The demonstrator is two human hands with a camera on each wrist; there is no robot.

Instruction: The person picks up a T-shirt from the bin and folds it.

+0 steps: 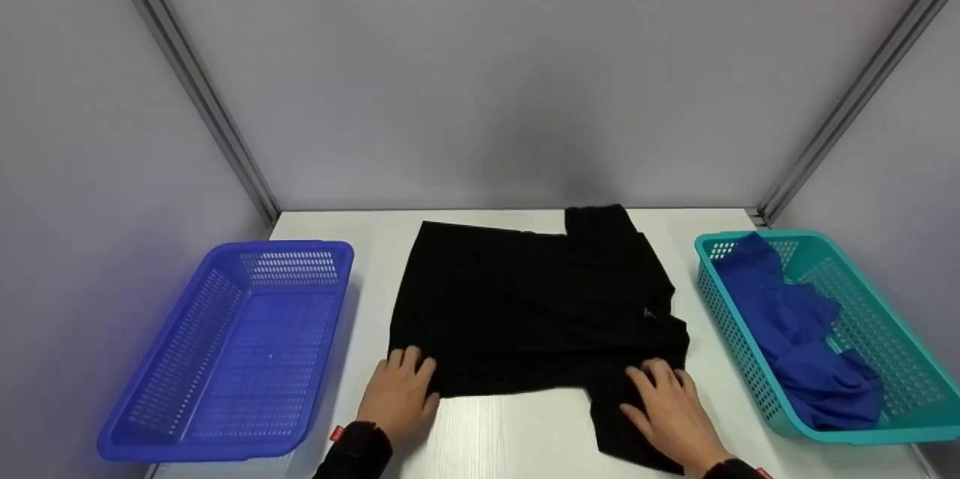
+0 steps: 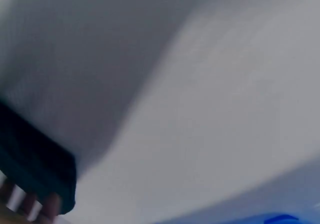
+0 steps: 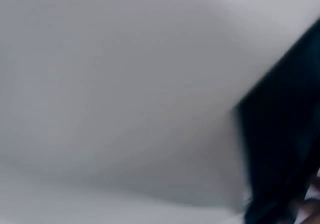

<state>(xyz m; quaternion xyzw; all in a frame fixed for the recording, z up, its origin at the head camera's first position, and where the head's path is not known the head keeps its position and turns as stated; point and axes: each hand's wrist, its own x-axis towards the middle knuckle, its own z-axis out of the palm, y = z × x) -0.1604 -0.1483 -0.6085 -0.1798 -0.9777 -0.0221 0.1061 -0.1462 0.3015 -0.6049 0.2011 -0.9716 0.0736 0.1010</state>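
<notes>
A black short-sleeved T-shirt [image 1: 510, 306] lies spread flat on the white table, its hem to the left and its collar to the right. My left hand [image 1: 397, 398] rests at the near hem corner, fingertips on the cloth and thumb by the near edge. On the near shoulder, where the sleeve begins, my right hand [image 1: 669, 413] touches the fabric with spread, slightly bent fingers. The left wrist view catches some fingers [image 2: 47, 209] beside the dark cloth [image 2: 42, 159]. In the right wrist view the cloth [image 3: 280, 124] is blurred, and little of the hand shows.
An empty blue plastic basket [image 1: 335, 314] stands left of the shirt. At the right, a teal basket [image 1: 919, 359] holds a crumpled blue cloth [image 1: 795, 336]. Grey panels [image 1: 450, 74] enclose the white table [image 1: 517, 434] at the back and both sides.
</notes>
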